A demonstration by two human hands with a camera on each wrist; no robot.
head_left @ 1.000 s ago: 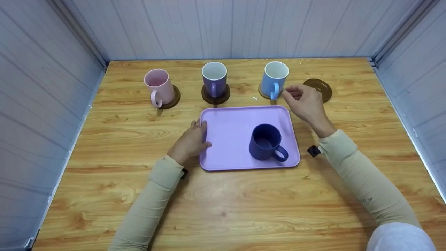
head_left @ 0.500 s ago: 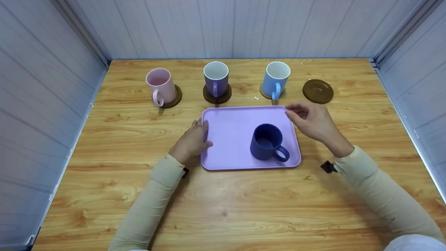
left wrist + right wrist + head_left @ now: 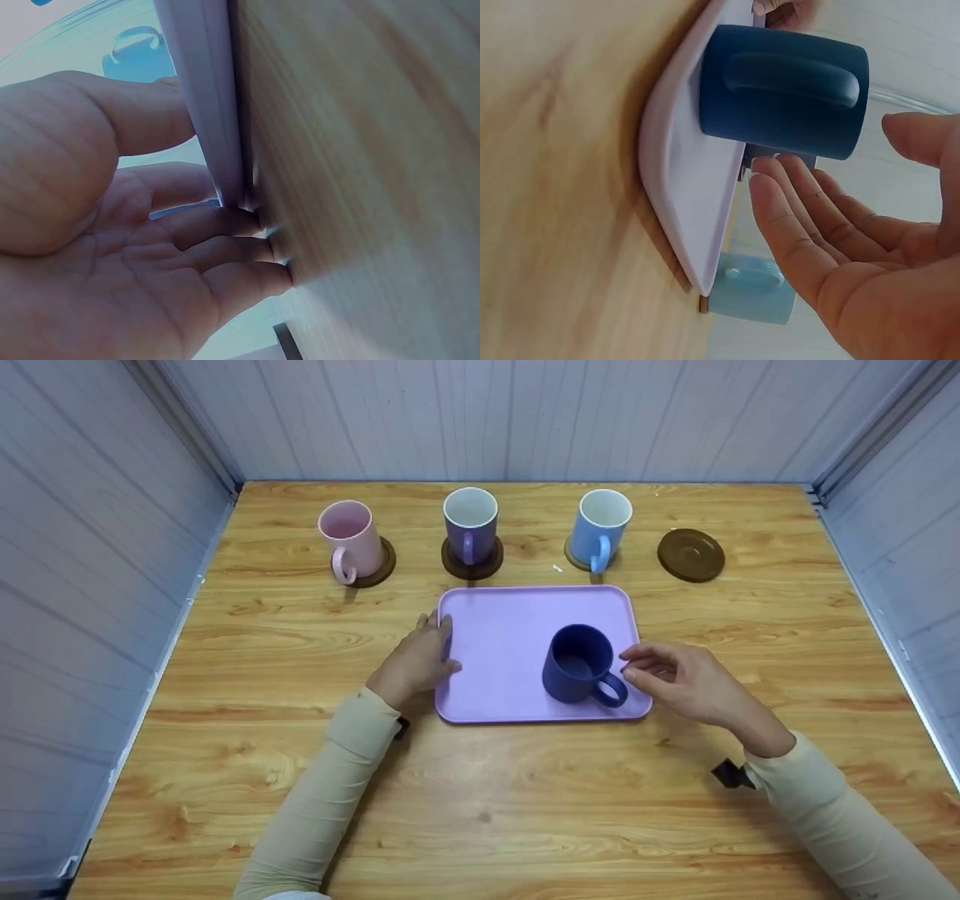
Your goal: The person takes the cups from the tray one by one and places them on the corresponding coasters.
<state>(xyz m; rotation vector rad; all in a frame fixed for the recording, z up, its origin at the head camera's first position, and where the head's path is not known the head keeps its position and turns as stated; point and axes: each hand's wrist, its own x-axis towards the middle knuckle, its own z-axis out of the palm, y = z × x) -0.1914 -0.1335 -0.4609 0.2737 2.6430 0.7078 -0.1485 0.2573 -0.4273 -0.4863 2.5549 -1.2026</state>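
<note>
A dark blue mug (image 3: 576, 664) stands upright on the right part of a pink-purple tray (image 3: 495, 660), its handle toward the front right. My left hand (image 3: 415, 658) holds the tray's left edge. In the left wrist view, the thumb (image 3: 154, 116) and index finger reach over the rim, while the other fingertips meet the table beside it. Just right of the mug, over the tray's right edge, my right hand (image 3: 686, 682) has its thumb and fingers apart. The right wrist view shows a gap between those fingers (image 3: 787, 225) and the mug.
Behind the tray stand a pink mug (image 3: 352, 540), a purple mug (image 3: 471, 525) and a light blue mug (image 3: 598, 529), each on a round coaster. Farther right lies a bare brown coaster (image 3: 691, 555). Panel walls (image 3: 480, 420) border the wooden table.
My right hand has come forward from beside the light blue mug and bare coaster to the dark blue mug's right side. The left hand stays at the tray's edge.
</note>
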